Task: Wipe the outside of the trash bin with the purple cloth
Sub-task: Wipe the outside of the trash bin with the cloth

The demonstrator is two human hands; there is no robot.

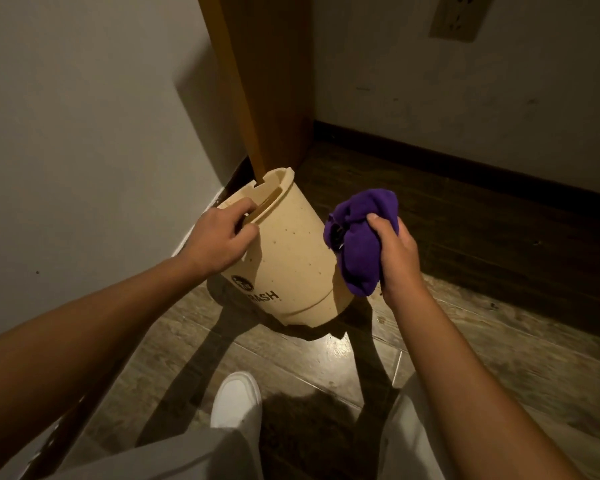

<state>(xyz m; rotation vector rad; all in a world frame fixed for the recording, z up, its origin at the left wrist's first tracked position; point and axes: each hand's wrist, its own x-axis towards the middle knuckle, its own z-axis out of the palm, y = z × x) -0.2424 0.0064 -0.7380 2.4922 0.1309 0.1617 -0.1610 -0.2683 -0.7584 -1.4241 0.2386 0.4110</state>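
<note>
- Trash bin (288,258): cream plastic, speckled, printed with a dark logo and lettering; it is standing on the wood-look floor (465,358) in a corner, tilting with its open top leaning away toward the wooden door edge (253,98) and its base nearer the person. Its long axis is running from lower right up to upper left.
- Left hand (219,240): it is gripping the bin's rim on the left side, fingers curling over the lip into the opening, and appears to be what is holding the tilt.
- Right hand (395,254): it is clenching the purple cloth (357,237), bunched into a wad, thumb pressing on top.
- Purple cloth relative to the bin: it is sitting just beside the bin's right flank, its inner edge at or very near the wall; whether it is actually touching cannot be told.
- Key relation: the bin's bare side wall is lying directly left of the cloth hand, so the right hand is the nearer wiper; a short push leftward would likely be bringing cloth onto plastic.
- White shoe (234,400): it is resting on the floor, below the bin, well apart.
</note>
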